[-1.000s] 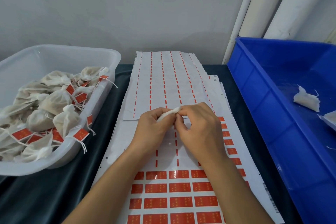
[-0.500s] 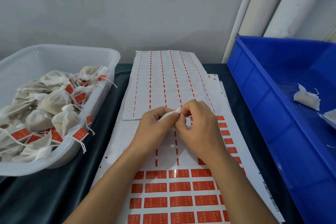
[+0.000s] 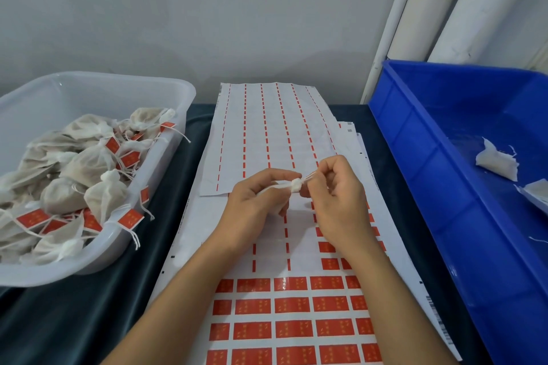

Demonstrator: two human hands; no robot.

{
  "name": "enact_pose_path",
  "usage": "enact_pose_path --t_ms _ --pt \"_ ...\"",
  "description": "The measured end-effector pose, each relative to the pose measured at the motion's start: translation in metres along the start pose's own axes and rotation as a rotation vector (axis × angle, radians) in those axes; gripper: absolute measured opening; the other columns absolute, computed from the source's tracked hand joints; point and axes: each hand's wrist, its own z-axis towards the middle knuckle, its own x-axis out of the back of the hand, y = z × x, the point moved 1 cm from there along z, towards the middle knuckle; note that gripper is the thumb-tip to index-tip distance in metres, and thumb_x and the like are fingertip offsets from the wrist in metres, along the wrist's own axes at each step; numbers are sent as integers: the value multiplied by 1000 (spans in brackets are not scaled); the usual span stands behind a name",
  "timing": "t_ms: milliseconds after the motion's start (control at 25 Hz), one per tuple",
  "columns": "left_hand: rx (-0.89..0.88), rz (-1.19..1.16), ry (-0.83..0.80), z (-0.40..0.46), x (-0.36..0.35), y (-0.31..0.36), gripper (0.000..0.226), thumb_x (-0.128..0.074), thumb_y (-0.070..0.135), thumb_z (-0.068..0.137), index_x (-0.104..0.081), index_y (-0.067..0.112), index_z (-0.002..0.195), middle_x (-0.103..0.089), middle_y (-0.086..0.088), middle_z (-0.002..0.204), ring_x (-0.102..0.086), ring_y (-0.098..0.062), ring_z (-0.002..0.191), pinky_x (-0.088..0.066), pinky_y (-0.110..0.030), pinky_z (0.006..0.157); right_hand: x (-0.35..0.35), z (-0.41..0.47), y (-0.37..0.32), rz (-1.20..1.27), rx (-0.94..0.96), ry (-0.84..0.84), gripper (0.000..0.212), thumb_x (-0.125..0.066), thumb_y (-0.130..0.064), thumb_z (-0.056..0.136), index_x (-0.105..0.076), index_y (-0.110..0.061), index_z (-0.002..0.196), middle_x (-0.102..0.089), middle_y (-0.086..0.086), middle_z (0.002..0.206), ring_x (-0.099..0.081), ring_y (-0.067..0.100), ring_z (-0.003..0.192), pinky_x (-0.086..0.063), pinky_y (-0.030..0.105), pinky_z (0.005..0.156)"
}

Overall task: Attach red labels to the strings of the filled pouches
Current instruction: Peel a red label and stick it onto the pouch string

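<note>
While pinched between left hand (image 3: 255,201) and right hand (image 3: 335,195) above the label sheet (image 3: 290,308), pouch (image 3: 292,185) string being freed, apparently; next, peeling a red label to fold around it.

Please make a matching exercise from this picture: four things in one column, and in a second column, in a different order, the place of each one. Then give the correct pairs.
Things
1. labelled pouches
2. pouch being worked on
3. unused red labels
4. blue bin

Places
A. on the sheet nearest the person
B. at the right of the table
C. in the clear tub at the left
D. between the left hand and the right hand

Pairs: 1-C, 2-D, 3-A, 4-B
</note>
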Motion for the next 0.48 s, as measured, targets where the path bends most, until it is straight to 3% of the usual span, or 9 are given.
enact_pose_path --t_ms 80,160,320,480 --pt "20 29 6 1 0 -3 23 -57 21 106 -78 30 108 -70 -4 80 -63 -11 72 -52 -17 67 1 2 0 -127 45 18 18 -60 -25 101 -50 -33 89 -62 -15 83 -64 9 73 -54 15 57" --pt "37 44 18 2 0 -5 24 -57 21 106 -78 32 107 -69 0 77 -61 -8 69 -52 -16 65 2 4 3 -128 4 0 16 -61 -24 101 -53 -33 90 -64 -20 87 -66 3 79 -54 11 62" --pt "33 77 32 3 0 -9 23 -58 26 106 -77 39 105 -70 4 78 -63 -8 70 -53 -13 65 8 9 2 226 -239 -99 12 -62 -14 100 -68 -20 91 -75 -8 88 -76 12 83 -61 22 70" --pt "6 100 29 3 -1 -11 26 -57 22 106 -76 41 108 -75 5 86 -71 -14 81 -58 -18 71 12 10 0 551 -388 -226 27 -58 -6 101 -72 -19 82 -70 6 82 -70 15 74 -61 31 79"
